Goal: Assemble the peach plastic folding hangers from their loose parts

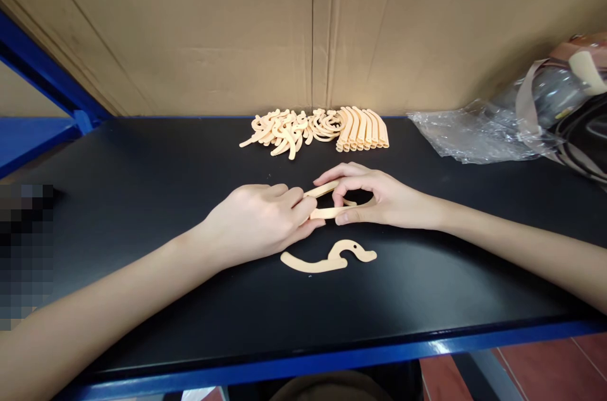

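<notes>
Curved cream strips point(325, 214) are looking light and stiff, so I'm pinching opposite ends with left hand point(263, 217) and right hand point(382, 197).

On the surface point(156, 160), open access extends left of the heaped curved pieces point(284, 129) and at the front right. A cardboard wall point(199, 34) blocks the rear; clear plastic point(465, 129) obstructs the far right. A flat curved piece point(315, 264) obstructs the front centre.
</notes>
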The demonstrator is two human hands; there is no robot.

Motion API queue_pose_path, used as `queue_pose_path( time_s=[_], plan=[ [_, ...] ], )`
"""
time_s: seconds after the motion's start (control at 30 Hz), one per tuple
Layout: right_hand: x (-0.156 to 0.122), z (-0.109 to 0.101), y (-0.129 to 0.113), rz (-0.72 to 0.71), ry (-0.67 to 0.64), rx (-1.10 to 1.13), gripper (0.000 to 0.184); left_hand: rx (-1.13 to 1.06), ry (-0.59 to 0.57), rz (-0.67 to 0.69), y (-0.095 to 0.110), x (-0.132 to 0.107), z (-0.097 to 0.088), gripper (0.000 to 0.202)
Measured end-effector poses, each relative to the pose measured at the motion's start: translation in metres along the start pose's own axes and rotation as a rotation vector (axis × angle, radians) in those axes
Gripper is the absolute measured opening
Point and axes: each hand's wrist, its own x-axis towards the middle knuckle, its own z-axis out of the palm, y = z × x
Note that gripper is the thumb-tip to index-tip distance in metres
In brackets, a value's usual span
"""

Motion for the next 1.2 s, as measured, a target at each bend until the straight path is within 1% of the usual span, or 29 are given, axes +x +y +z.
queue_pose_path(
  time_s=[0.13, 0.23, 0.3, 0.4, 0.5, 0.57, 0.67, 0.73, 0.8, 0.9, 1.03, 1.13, 1.2],
  plan=[
    [0.000, 0.000, 0.000, -0.002, -0.006, 0.006, 0.017, -0.008, 0.002, 0.010, 0.000, -0.001, 0.002, 0.031],
    [0.001, 0.001, 0.000, -0.031, 0.027, -0.004, 0.019, -0.053, -0.025, -0.005, -0.001, 0.000, 0.003, 0.032],
    [0.001, 0.002, 0.002, -0.032, 0.087, 0.017, 0.019, -0.095, -0.042, -0.016, -0.001, 0.000, 0.002, 0.034],
    [0.001, 0.002, 0.009, 0.029, 0.222, 0.061, 0.020, -0.154, -0.056, -0.032, -0.003, 0.000, 0.001, 0.035],
    [0.002, 0.001, 0.015, 0.086, 0.325, -0.003, 0.024, -0.252, -0.034, -0.048, -0.005, -0.001, 0.000, 0.030],
    [0.002, 0.000, 0.017, 0.084, 0.337, -0.077, 0.026, -0.328, -0.038, -0.053, -0.006, -0.001, -0.001, 0.024],
    [0.002, 0.001, 0.015, 0.043, 0.316, -0.192, 0.024, -0.425, -0.085, -0.052, -0.007, -0.001, -0.002, 0.018],
    [0.002, 0.002, 0.014, 0.015, 0.310, -0.275, 0.021, -0.486, -0.096, -0.032, -0.007, 0.000, -0.003, 0.015],
    [0.001, 0.003, 0.013, 0.019, 0.317, -0.325, 0.021, -0.539, -0.094, 0.000, -0.007, 0.000, -0.005, 0.012],
    [0.000, 0.003, 0.014, 0.052, 0.343, -0.313, 0.021, -0.578, -0.105, 0.018, -0.006, 0.001, -0.007, 0.010],
    [0.000, 0.002, 0.016, 0.070, 0.387, -0.298, 0.020, -0.565, -0.089, -0.021, -0.006, 0.002, -0.008, 0.013],
    [0.000, 0.002, 0.018, 0.097, 0.427, -0.308, 0.025, -0.545, -0.058, -0.042, -0.007, 0.003, -0.006, 0.017],
    [0.000, 0.002, 0.018, 0.110, 0.451, -0.321, 0.028, -0.538, -0.060, -0.051, -0.008, 0.003, -0.004, 0.018]
  ],
)
